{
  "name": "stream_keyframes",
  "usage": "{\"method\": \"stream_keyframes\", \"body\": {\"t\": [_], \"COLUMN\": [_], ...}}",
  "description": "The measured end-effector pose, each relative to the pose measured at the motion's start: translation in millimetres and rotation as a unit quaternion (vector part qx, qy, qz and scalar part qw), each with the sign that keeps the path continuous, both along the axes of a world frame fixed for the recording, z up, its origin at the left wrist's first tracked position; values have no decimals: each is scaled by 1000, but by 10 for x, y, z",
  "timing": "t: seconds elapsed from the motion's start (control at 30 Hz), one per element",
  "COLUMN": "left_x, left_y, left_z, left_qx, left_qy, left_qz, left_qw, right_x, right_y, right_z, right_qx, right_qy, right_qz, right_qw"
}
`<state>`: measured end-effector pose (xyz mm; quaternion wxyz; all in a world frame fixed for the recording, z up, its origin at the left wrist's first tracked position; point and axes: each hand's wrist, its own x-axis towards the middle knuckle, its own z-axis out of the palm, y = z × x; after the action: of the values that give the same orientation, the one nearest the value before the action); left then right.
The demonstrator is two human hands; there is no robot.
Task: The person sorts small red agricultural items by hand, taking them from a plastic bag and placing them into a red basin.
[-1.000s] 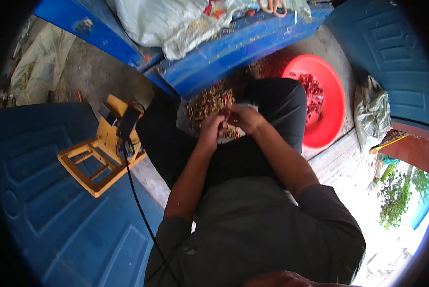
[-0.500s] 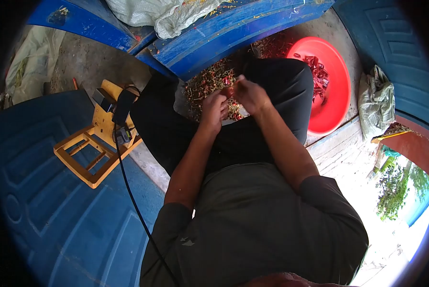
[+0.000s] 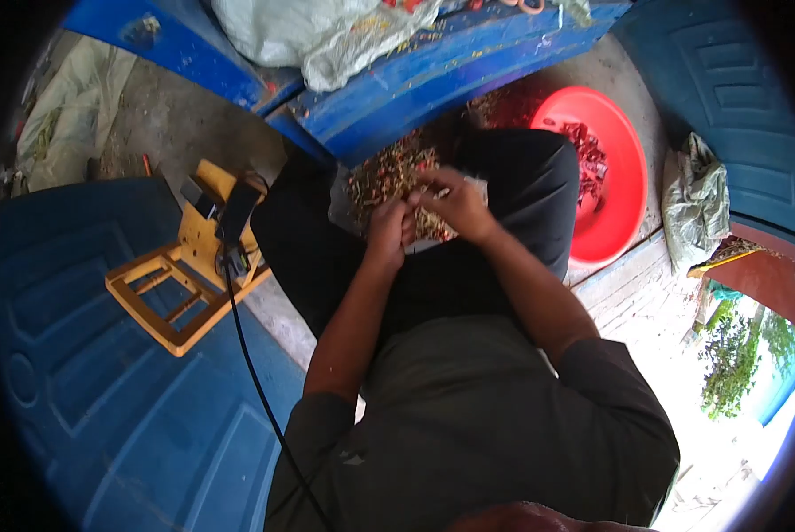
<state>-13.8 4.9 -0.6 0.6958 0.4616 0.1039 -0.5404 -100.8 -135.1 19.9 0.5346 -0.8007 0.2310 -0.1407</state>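
Close together over my lap, both hands meet at the fingertips. My left hand (image 3: 388, 229) is closed, its fingers curled in. My right hand (image 3: 459, 206) pinches with thumb and forefinger just beside the left one. Whatever lies between the fingers is too small and hidden to make out. Beneath them, between my knees, spreads a heap of dried chili stems and red bits (image 3: 381, 182) on a pale sheet or tray whose rim shows at the sides. A red basin (image 3: 626, 213) to the right of my knee holds dark red dried chilies (image 3: 590, 164).
A blue wooden bench or table (image 3: 433, 84) stands in front, with a white woven sack (image 3: 326, 53) on top. On the left a small wooden chair (image 3: 180, 301) carries a device with a black cable (image 3: 251, 363). A crumpled sack (image 3: 694, 204) rests by the blue door at right.
A red piece seen between my hands earlier no longer shows there. My right hand has turned lower toward the left hand. The whole view has shifted slightly.
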Motion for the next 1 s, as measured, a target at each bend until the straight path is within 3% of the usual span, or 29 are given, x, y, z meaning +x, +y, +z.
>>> {"method": "stream_keyframes", "body": {"t": [0.1,0.17,0.3,0.37,0.4,0.43,0.47,0.53,0.6,0.67,0.7,0.73,0.8,0.87,1.0], "left_x": [-7,13,-35,-28,-17,-4,-3,-9,2,-5,-5,-7,-50,-4,33], "left_y": [13,21,16,-24,-24,-28,-11,39,32,0,-27,-42,-54,-56,120], "left_z": [-13,-24,49,112,131,137,118,64,109,136,138,134,128,108,73], "left_qx": [11,5,-16,-29,-34,-40,-43,-4,-11,-19,-27,-33,-33,-34,-24], "left_qy": [-10,-5,-5,-5,-14,-23,-21,-15,-8,3,6,8,13,6,8], "left_qz": [-24,-46,-62,-63,-78,-92,-86,-50,-53,-56,-68,-82,-78,-73,-56], "left_qw": [1000,999,998,998,996,995,995,999,999,998,997,996,996,997,998], "right_x": [26,6,-41,-117,-192,-303,-400,-782,-1173,-1417,-1347,-1148,-600,80,1394], "right_y": [-26,-48,-78,-185,-384,-568,-761,-1307,-1710,-1924,-1928,-1894,-1807,-1735,-1691], "right_z": [67,-26,313,303,325,391,715,893,1064,1108,1108,1156,1178,1198,1285], "right_qx": [-105,64,31,103,-45,95,-35,-30,-260,-438,-338,-342,-206,-178,-252], "right_qy": [8,70,52,16,-29,-17,-27,-71,30,186,153,153,59,-14,-24], "right_qz": [58,30,91,9,1,-85,-133,-267,-331,-257,-264,-260,-198,-111,-28], "right_qw": [993,995,994,995,999,992,990,961,907,841,890,890,956,978,967]}}
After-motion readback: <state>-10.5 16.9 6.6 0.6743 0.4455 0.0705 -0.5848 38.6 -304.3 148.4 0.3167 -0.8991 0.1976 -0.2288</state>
